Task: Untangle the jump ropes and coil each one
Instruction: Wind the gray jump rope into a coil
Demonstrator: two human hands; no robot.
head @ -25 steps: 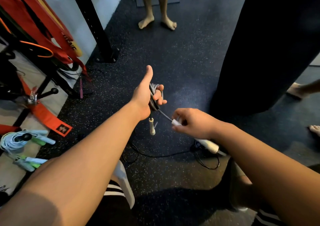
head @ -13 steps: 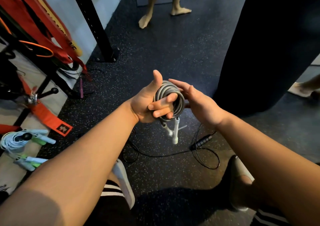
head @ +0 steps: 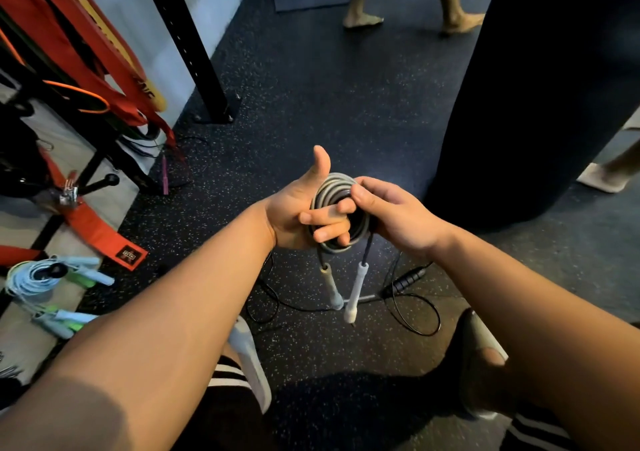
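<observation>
A grey jump rope (head: 332,191) is wound into a tight coil held up in front of me. My left hand (head: 298,211) grips the coil with its fingers through the loop and its thumb pointing up. My right hand (head: 394,215) pinches the coil's right side. Two pale handles (head: 355,291) dangle below the coil on short lengths of cord. A thin black jump rope (head: 415,315) with a black handle lies loose on the floor under my hands. Two light blue coiled ropes (head: 38,277) with green and blue handles lie at the left.
A black punching bag (head: 540,80) hangs at the right. A black rack post (head: 194,52) and red straps (head: 79,56) stand at the left. Someone's bare legs (head: 408,4) are at the top, another foot at the right edge. My sandalled feet (head: 252,364) are on the speckled floor.
My right hand brought the rope's end up and closed on the coil's right side. The coil is fully wound and both handles now hang below it. The person at the top walked right.
</observation>
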